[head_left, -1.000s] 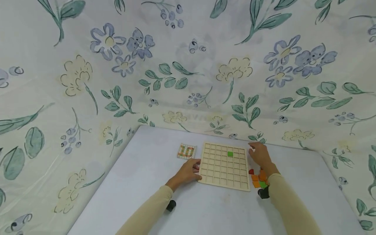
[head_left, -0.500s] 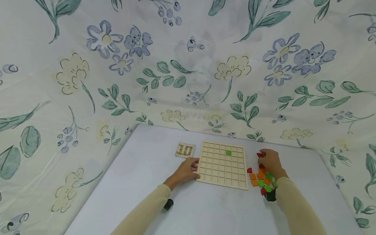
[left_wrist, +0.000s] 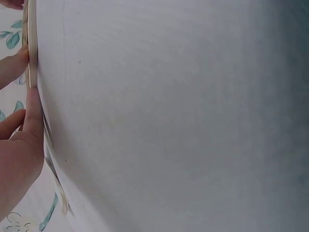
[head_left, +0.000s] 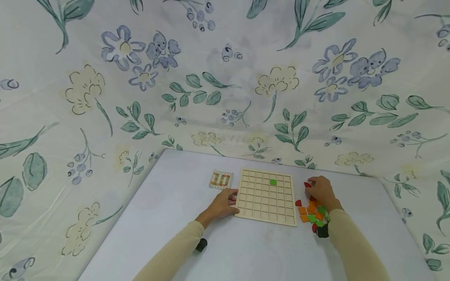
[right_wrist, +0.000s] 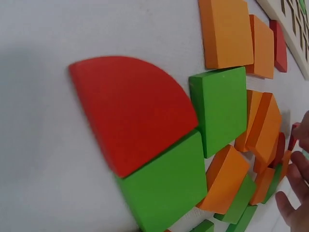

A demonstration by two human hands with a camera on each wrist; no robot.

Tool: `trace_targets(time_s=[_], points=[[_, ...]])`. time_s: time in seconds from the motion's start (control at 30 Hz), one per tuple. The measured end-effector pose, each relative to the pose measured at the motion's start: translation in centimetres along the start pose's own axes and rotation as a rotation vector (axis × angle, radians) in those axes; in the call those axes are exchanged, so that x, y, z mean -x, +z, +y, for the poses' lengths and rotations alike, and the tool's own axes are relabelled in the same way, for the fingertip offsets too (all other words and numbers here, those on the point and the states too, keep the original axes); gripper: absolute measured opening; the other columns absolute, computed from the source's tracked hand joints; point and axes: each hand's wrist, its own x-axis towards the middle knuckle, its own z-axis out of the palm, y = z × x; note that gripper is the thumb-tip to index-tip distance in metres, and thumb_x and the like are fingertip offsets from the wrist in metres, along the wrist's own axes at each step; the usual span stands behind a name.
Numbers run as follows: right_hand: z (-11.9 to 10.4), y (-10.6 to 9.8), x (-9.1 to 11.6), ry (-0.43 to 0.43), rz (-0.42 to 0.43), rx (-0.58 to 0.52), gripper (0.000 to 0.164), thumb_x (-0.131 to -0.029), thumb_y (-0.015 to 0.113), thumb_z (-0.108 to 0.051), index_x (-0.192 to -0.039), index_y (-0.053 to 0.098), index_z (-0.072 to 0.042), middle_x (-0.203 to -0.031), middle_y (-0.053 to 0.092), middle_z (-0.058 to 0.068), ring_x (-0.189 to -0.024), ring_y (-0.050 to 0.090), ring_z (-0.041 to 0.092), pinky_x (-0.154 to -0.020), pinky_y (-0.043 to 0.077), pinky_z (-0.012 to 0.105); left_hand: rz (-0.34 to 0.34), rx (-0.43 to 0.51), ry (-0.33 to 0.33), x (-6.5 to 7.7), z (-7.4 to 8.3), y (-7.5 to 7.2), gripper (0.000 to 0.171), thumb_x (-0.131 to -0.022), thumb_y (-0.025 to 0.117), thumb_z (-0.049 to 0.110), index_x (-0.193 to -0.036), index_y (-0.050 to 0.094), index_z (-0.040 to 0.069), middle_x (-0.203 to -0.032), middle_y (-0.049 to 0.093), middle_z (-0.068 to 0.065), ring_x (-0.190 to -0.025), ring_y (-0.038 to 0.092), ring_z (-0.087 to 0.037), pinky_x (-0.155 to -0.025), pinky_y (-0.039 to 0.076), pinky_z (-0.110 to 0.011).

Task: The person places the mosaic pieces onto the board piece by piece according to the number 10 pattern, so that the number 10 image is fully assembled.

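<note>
A pale wooden grid board (head_left: 266, 203) lies in mid-table, with one green square tile (head_left: 273, 182) in an upper cell. My left hand (head_left: 222, 203) holds the board's left edge, thumb near the front corner; the left wrist view has finger and thumb against the board's side (left_wrist: 33, 48). Beyond the right edge, my right hand (head_left: 321, 190) pinches a red quarter-circle piece (head_left: 307, 184) at its fingertips. Below that hand lies a loose cluster of orange pieces (head_left: 303, 210), green pieces (head_left: 311, 218) and red pieces; a large red quarter-circle (right_wrist: 135, 108) fills the right wrist view.
A small card with an orange and green grid pattern (head_left: 221, 179) lies left of the board's far corner. The white table (head_left: 253, 253) meets a flower-printed cloth (head_left: 225, 78) behind it. Black wrist cameras (head_left: 201, 245) show beside the sleeves.
My right hand has drawn back from beside the board's far corner toward the right and now shows a red piece at its fingertips, shifting slightly left lately. The left hand stays at the board.
</note>
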Motion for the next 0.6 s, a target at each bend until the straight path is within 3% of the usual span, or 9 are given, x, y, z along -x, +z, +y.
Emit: trace_targets(time_s=[0.3, 0.47, 0.6], points=[[-0.23, 0.12, -0.01, 0.016, -0.036, -0.025, 0.031, -0.087, 0.065, -0.009, -0.112, 0.066, 0.009, -0.103, 0.061, 0.023, -0.084, 0.055, 0.031, -0.08, 0.056, 0.043, -0.01, -0.008, 0.011, 0.12, -0.13, -0.04, 0.076, -0.073, 0.081, -0.005, -0.139, 0.043, -0.008, -0.124, 0.05, -0.014, -0.106, 0.055, -0.023, -0.089, 0.053, -0.019], [-0.42, -0.16, -0.26, -0.024, -0.067, 0.011, 0.035, -0.087, 0.063, -0.004, -0.12, 0.062, 0.009, -0.11, 0.059, 0.024, -0.091, 0.053, 0.032, -0.09, 0.053, 0.048, -0.002, -0.009, 0.016, 0.19, 0.0, -0.05, 0.075, -0.073, 0.081, -0.005, -0.138, 0.044, -0.008, -0.125, 0.05, -0.015, -0.106, 0.054, -0.024, -0.089, 0.053, -0.018], [-0.26, -0.23, -0.3, -0.026, -0.071, 0.029, 0.03, -0.087, 0.064, -0.005, -0.114, 0.064, 0.009, -0.104, 0.063, 0.022, -0.083, 0.056, 0.029, -0.084, 0.055, 0.045, 0.001, -0.016, 0.016, 0.15, -0.07, 0.02, 0.075, -0.074, 0.081, -0.005, -0.138, 0.044, -0.008, -0.125, 0.049, -0.015, -0.107, 0.055, -0.024, -0.088, 0.053, -0.017]])
